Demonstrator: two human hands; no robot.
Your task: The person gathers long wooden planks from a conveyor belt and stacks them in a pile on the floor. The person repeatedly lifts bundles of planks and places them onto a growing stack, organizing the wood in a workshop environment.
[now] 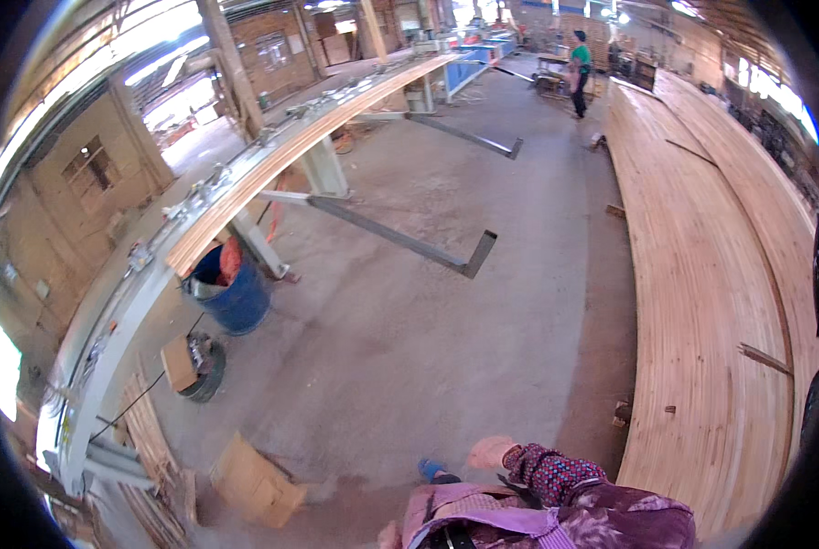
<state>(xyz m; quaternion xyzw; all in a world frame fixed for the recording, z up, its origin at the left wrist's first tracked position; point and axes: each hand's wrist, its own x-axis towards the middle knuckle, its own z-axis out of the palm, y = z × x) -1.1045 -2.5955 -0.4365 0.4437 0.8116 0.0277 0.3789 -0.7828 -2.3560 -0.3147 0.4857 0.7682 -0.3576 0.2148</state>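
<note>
My right hand [490, 452] hangs in front of my body over the concrete floor, pale pink below a dark patterned cuff. Its fingers blur together, and nothing shows in it. Nearest to it on the right is the long stack of wood boards [693, 302]. Only a small part of my left hand [389, 536] peeks in at the lower edge, beside my pink and purple clothing; its fingers are hidden. A flattened piece of cardboard [258, 482] lies on the floor to the left of it.
Along the left runs a long machine bench [121, 316] carrying long wood strips [286, 157]. Two metal arms [400, 240] jut from it over the floor. Below stand a blue barrel [237, 304] and a dark tub [210, 377]. Far off, a person in green [579, 73] stands.
</note>
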